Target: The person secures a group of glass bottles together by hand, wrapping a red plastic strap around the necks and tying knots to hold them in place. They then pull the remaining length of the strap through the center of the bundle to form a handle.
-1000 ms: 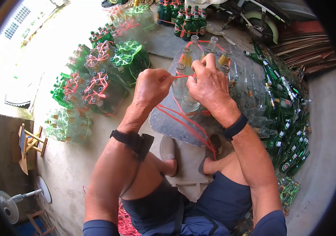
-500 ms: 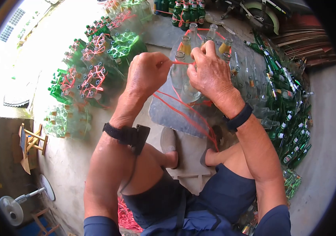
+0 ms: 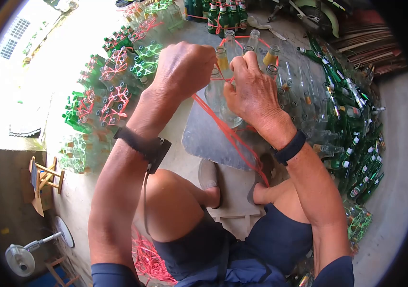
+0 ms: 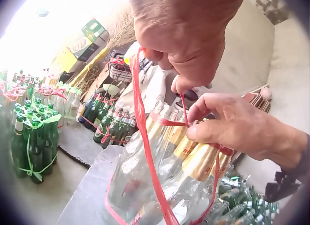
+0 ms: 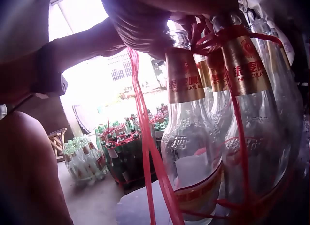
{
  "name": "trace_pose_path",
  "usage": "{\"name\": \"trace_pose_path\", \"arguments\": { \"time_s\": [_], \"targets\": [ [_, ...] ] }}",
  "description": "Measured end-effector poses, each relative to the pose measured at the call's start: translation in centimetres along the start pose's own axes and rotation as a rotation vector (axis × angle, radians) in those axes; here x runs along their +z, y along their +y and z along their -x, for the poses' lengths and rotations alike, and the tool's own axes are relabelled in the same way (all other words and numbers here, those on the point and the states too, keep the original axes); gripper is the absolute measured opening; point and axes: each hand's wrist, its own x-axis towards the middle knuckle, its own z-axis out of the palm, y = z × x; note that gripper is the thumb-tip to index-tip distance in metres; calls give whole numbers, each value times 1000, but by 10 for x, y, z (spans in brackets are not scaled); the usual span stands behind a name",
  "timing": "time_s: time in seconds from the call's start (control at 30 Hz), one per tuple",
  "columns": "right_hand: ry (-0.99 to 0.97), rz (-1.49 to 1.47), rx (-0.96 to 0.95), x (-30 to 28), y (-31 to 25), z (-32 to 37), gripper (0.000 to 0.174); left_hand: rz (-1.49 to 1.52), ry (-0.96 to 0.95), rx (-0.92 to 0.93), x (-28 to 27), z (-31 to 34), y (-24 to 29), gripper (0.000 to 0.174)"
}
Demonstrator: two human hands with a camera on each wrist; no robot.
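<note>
Curled round red plastic twine (image 4: 145, 128), my left hand (image 3: 185, 69) is raised above the bottles and to the left. My right hand (image 3: 254, 91) pinches the same twine between thumb and forefinger at the bottle necks, as the left wrist view shows. Beneath the hands stands a cluster of clear glass bottles (image 5: 189, 123), upright, with gold neck labels (image 5: 247, 65). Twine runs round their necks and down their sides. A short length stretches up from the right fingertips to the left hand. Several long strands hang from the left hand toward the feet. The bottles rest on a grey slab (image 3: 209, 143).
Tied bottle bundles (image 3: 113, 105) fill the floor to the left, and green bottles (image 3: 228, 19) stand behind. Loose green bottles (image 3: 357, 158) are piled at right, near clear ones (image 3: 304, 100). A fan (image 3: 20, 258), a wooden stool (image 3: 46, 177) and heaped red twine (image 3: 151, 260) are nearby.
My left hand has risen and turned, drawing the twine from level between the hands to a steeper slant. The right hand stays at the bottle necks.
</note>
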Motion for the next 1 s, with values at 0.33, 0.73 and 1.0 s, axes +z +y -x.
{"name": "trace_pose_path", "arguments": {
  "time_s": [0.33,0.73,1.0],
  "targets": [
    [-15,-74,2,-10,-3,1,42,139,-104,-108,27,-27,-15,16],
    [22,-24,-42,-15,0,3,44,648,-146,-466,48,24,-33,27],
    [102,-30,-169,-54,25,21,53,860,-48,-544,58,39,-22,31]
  ]
}}
